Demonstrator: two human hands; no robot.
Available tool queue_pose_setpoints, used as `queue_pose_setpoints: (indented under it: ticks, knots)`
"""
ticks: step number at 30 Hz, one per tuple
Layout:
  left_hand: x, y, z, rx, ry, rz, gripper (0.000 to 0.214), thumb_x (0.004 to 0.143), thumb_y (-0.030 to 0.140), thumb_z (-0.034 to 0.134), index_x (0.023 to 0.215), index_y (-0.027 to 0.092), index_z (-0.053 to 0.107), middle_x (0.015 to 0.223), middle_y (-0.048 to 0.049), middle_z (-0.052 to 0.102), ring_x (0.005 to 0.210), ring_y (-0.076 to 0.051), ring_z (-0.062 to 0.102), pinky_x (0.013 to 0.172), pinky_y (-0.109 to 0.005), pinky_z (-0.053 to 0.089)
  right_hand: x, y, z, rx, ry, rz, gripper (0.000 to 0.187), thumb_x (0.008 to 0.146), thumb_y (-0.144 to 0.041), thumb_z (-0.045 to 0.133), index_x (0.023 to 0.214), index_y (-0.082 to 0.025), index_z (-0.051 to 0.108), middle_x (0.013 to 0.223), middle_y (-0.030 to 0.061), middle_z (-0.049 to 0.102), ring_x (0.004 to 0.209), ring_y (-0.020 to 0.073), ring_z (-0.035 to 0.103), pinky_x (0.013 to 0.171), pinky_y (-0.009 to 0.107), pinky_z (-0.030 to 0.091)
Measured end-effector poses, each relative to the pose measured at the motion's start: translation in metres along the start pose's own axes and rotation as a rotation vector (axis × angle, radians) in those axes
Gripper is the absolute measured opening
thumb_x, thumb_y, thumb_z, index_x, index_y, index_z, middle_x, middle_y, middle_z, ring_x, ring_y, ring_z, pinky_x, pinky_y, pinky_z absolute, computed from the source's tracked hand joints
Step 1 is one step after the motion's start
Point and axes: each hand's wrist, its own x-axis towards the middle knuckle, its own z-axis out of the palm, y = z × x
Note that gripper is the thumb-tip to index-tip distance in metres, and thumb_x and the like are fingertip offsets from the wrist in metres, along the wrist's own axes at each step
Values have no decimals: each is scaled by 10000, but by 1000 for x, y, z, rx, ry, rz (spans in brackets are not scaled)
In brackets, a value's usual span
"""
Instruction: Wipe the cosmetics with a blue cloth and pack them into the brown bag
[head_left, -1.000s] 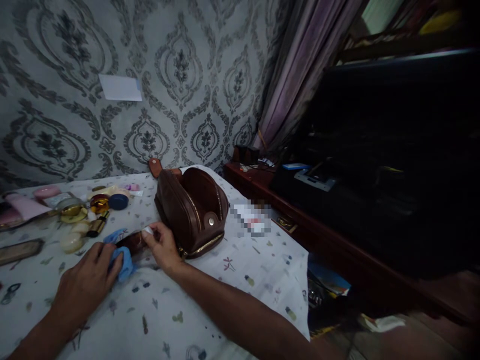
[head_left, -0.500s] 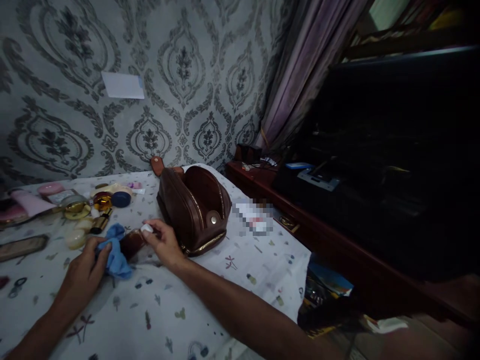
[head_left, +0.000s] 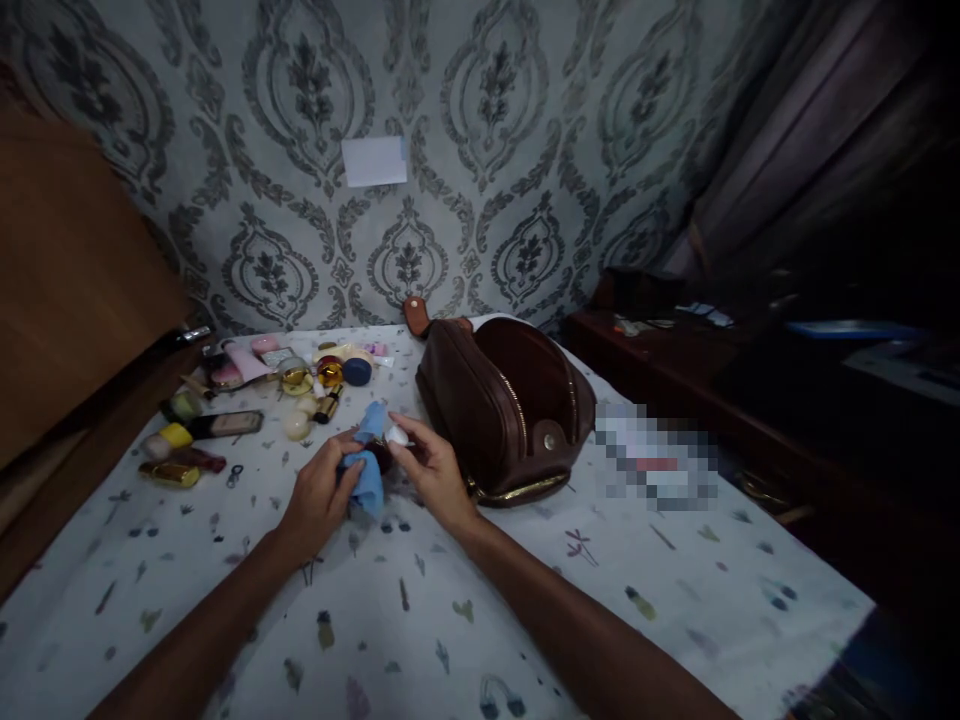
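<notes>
Head view has us looking down at a table (head_left: 525, 620) covered in a white cloth with little flower prints. Our left hand (head_left: 319, 500) has its fingers closed around a blue cloth (head_left: 367, 475) and is pressing it against a small brown bottle (head_left: 380, 457). Our right hand (head_left: 435, 475) holds that bottle at the end with the white cap (head_left: 397, 436), thumb and fingertips pinched on it.

The bottle sits between our two hands, low over the table, and honestly we can't tell if it's resting on the surface or lifted a bit. It's just to the left of a brown leather bag (head_left: 510, 405), which lies with its gold zip and a snap button facing us. Our right hand is just beside the bag.

Behind our left hand there's a scatter of cosmetics: a gold jar (head_left: 330, 370), a blue round lid (head_left: 358, 371), a pink tube (head_left: 241, 364) and a flat case (head_left: 225, 425). A wooden board (head_left: 67, 290) fills the left edge. A white paper slip (head_left: 374, 161) is stuck on the patterned wallpaper (head_left: 525, 150). The right side is too dark to make out.
</notes>
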Motion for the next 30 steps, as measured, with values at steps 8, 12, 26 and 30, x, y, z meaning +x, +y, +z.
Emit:
queue_pose_setpoints:
  ticks: [8,12,26,30]
  knots:
    - [-1,0,-1,26,-38,76,185,988,281,433,1116,194,534,1087,-86,691,1056,-206,665,909,-345,533,-3,-5,0,-63,-28,-28,430,851,-310,662,1275,-244,630,1105,53,671,988,184,624,869,312,515]
    - [2,-6,-7,27,-101,29,192,988,310,430,1104,193,529,1027,-69,688,961,-192,676,860,-315,532,-1,-6,-2,-91,-6,-24,422,850,-327,661,1264,-248,644,1102,55,679,950,185,629,803,298,529]
    - [7,-14,-12,98,-160,-100,237,994,375,351,1023,218,526,805,-21,661,719,-192,661,699,-292,498,1,-6,-6,-173,-2,-24,303,867,-340,627,1137,-232,715,1133,59,707,1006,210,643,749,288,510]
    - [5,-16,-10,148,-121,-125,249,998,395,350,1048,236,534,861,-29,688,770,-200,680,719,-293,505,1,-9,-5,-166,8,-4,262,849,-337,642,1072,-219,717,1101,56,708,975,208,644,729,282,503]
